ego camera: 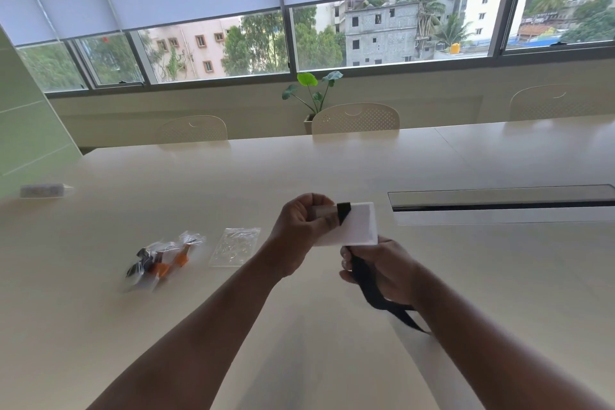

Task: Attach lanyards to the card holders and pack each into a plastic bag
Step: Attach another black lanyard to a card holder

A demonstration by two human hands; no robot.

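Note:
My left hand (pixel 301 226) grips the left end of a white card holder (pixel 357 225), held above the table. A black lanyard (pixel 364 273) passes over the holder near my left fingers and runs down behind it. My right hand (pixel 379 271) is closed on the lanyard just below the holder, and its loose end trails toward my right forearm. On the table to the left lies an empty clear plastic bag (pixel 234 246). Further left sits a small pile of bagged holders with orange and black lanyards (pixel 163 261).
The long pale table (pixel 199 176) stretches ahead, with a recessed cable tray (pixel 499 201) at the right and a white power strip (pixel 43 190) at the far left. Several white chairs (pixel 355 118) and a potted plant (pixel 314 93) stand behind it under the windows.

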